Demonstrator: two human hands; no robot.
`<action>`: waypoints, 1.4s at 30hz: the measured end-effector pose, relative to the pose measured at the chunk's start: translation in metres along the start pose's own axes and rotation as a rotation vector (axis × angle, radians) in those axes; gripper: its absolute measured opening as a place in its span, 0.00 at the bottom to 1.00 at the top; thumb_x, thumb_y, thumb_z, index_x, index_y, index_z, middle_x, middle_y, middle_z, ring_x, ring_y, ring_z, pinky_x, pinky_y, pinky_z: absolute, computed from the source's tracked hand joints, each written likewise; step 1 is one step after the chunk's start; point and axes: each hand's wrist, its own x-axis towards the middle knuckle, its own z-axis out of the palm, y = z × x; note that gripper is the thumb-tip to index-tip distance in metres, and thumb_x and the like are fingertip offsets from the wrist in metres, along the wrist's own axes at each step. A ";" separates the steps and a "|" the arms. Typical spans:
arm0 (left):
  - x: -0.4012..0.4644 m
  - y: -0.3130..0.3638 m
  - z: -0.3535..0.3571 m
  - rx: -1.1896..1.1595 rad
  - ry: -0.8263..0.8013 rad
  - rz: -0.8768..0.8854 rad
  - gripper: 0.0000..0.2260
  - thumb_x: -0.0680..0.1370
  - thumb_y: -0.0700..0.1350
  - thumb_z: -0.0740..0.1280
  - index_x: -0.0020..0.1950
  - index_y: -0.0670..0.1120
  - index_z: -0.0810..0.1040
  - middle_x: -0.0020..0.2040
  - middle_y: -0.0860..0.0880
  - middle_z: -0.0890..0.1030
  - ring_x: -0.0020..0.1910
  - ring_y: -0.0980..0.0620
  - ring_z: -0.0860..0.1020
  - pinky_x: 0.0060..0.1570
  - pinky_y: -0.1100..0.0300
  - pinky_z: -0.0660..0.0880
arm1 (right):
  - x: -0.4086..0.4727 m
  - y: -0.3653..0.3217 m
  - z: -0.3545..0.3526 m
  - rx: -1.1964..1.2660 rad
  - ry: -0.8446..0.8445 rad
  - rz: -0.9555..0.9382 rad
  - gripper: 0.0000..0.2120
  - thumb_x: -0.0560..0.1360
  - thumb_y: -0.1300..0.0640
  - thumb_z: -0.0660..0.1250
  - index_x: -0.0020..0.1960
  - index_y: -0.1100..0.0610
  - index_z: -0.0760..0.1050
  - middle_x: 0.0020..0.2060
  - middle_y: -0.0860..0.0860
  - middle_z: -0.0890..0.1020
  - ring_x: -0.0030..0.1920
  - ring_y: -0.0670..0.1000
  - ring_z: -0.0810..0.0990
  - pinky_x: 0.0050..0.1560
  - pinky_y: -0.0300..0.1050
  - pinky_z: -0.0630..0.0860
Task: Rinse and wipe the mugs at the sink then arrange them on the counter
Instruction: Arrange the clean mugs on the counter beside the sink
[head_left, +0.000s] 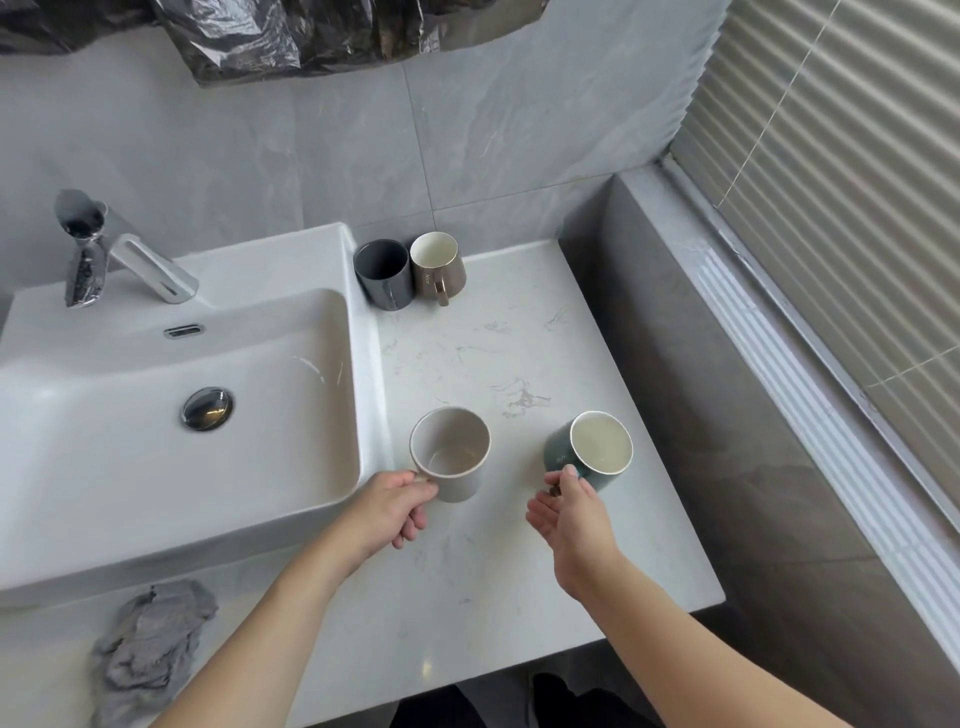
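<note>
The beige mug stands upright on the marble surface, just beside the right wall of the sink. The left hand grips its handle with curled fingers. The mug holds nothing visible.

The dark green mug sits to the right of the beige mug, apart from it, and is tilted so that its pale interior faces the camera. The right hand pinches its handle between thumb and fingers, with the remaining fingers loosely extended below. No contents are visible inside; whether its base touches the surface cannot be told.

At the far edge of the surface, against the tiled wall, stand two further mugs touching each other: a dark grey mug next to the sink corner, and a taupe mug with a white interior and a gold handle turned toward the camera. Both appear empty.

The sink basin is white, with a chrome drain plug at its centre and a chrome faucet at the rear left. A crumpled grey cloth lies on the surface in front of the sink. A window blind covers the right side.
</note>
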 end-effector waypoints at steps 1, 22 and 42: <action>0.001 0.005 -0.001 -0.010 0.015 0.008 0.13 0.72 0.52 0.68 0.36 0.44 0.72 0.32 0.44 0.78 0.25 0.53 0.72 0.26 0.61 0.68 | 0.002 -0.006 0.001 -0.033 -0.024 -0.021 0.14 0.85 0.51 0.57 0.46 0.59 0.72 0.38 0.55 0.68 0.38 0.53 0.70 0.45 0.47 0.73; 0.091 0.115 -0.040 -0.185 0.187 0.013 0.15 0.70 0.56 0.60 0.35 0.45 0.72 0.31 0.47 0.76 0.30 0.48 0.71 0.31 0.58 0.67 | 0.182 -0.159 0.153 -0.683 -0.190 -0.341 0.16 0.83 0.46 0.55 0.44 0.54 0.74 0.40 0.49 0.76 0.42 0.53 0.75 0.51 0.52 0.76; 0.115 0.123 -0.034 -0.151 0.094 -0.013 0.16 0.72 0.58 0.60 0.31 0.49 0.72 0.31 0.48 0.77 0.31 0.49 0.74 0.33 0.57 0.69 | 0.225 -0.170 0.183 -0.825 -0.247 -0.345 0.22 0.82 0.43 0.55 0.50 0.61 0.73 0.40 0.53 0.75 0.40 0.54 0.73 0.43 0.51 0.71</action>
